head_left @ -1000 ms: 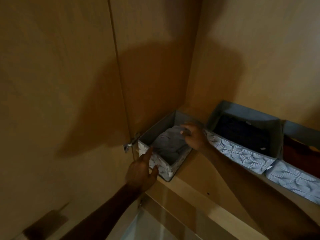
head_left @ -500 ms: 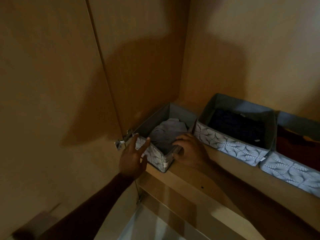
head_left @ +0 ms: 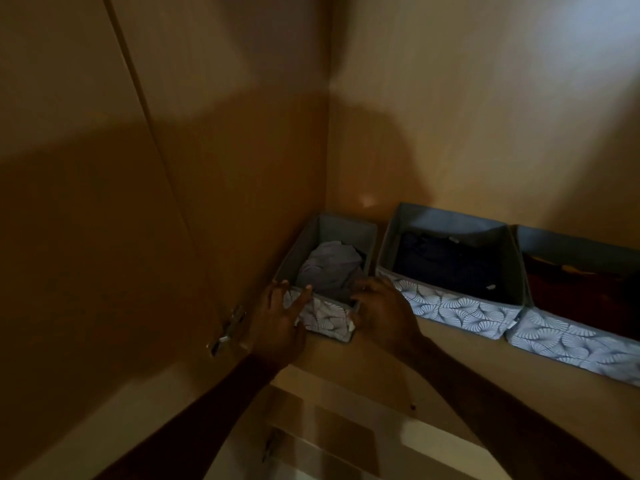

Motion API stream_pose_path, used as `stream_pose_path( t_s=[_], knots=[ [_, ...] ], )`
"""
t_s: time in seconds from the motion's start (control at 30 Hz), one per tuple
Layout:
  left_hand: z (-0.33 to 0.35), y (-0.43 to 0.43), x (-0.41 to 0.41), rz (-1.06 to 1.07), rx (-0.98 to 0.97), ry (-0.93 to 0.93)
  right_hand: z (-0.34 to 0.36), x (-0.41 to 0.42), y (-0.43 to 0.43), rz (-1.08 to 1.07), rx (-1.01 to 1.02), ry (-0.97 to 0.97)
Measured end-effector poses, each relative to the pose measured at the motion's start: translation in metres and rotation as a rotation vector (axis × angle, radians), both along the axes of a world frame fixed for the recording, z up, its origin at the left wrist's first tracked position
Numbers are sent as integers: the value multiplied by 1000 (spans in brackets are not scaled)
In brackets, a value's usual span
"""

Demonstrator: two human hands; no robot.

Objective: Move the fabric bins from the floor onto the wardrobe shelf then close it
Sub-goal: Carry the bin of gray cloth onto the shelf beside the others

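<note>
Three grey fabric bins with leaf-patterned fronts stand in a row on the wardrobe shelf. The small bin sits in the left back corner and holds a grey folded garment. My left hand presses its straight fingers against the bin's front left corner. My right hand curls its fingers over the front right rim. The middle bin holds dark clothes. The right bin holds something red and runs partly out of the picture.
The open wardrobe door stands to the left, with a metal hinge just left of my left hand. The wardrobe's side and back panels close in the small bin. A lower shelf edge shows below.
The small bin has slid back into the corner and now stands square to the shelf. My right hand moved from the garment to the front right rim. My left hand rose to the front left corner.
</note>
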State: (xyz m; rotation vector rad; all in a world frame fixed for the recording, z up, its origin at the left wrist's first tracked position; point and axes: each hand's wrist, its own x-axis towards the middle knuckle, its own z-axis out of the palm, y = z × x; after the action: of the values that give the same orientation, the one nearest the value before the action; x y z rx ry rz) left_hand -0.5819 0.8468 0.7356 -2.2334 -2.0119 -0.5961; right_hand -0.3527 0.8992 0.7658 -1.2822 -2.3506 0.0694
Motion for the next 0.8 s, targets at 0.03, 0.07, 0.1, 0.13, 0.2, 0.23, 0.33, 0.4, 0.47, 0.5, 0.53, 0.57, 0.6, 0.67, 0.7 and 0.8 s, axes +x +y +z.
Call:
stream_pose_path(
  t_s=[0.03, 0.07, 0.1, 0.13, 0.2, 0.23, 0.33, 0.4, 0.47, 0.5, 0.53, 0.57, 0.6, 0.67, 0.7, 0.8],
  knots=[
    [0, 8, -1, -16, -3, -9, 0, -2, 5, -46, 2, 11],
    [-2, 15, -2, -30, -12, -29, -1, -4, 8, -82, 1, 19],
    [-4, 22, -3, -42, -24, -54, -3, -7, 11, -114, 12, 16],
    [-5, 30, -5, -59, -49, -76, -5, -10, 14, -144, 39, -10],
    [-8, 49, -9, -90, -90, -108, -6, -16, 21, -204, 115, -110],
    [-10, 58, -10, -102, -109, -124, -5, -18, 24, -236, 143, -159],
    [-14, 89, -13, -157, -123, -142, 1, -20, 36, -321, 186, -235],
    [-15, 106, -16, -172, -125, -134, 5, -24, 45, -358, 184, -262],
    [-13, 121, -16, -175, -119, -128, 10, -29, 54, -392, 158, -302],
    [-10, 125, -16, -168, -135, -131, 11, -30, 58, -410, 147, -322],
    [-7, 130, -14, -161, -157, -137, 12, -30, 64, -429, 137, -343],
    [-5, 133, -14, -153, -174, -145, 12, -31, 69, -444, 124, -359],
    [-4, 135, -13, -149, -177, -145, 12, -31, 74, -455, 112, -368],
    [2, 142, -13, -166, -223, -136, 12, -32, 81, -472, 96, -371],
    [5, 146, -13, -174, -241, -137, 13, -33, 85, -478, 100, -367],
    [9, 156, -12, -181, -258, -132, 14, -34, 93, -491, 107, -346]
  ],
)
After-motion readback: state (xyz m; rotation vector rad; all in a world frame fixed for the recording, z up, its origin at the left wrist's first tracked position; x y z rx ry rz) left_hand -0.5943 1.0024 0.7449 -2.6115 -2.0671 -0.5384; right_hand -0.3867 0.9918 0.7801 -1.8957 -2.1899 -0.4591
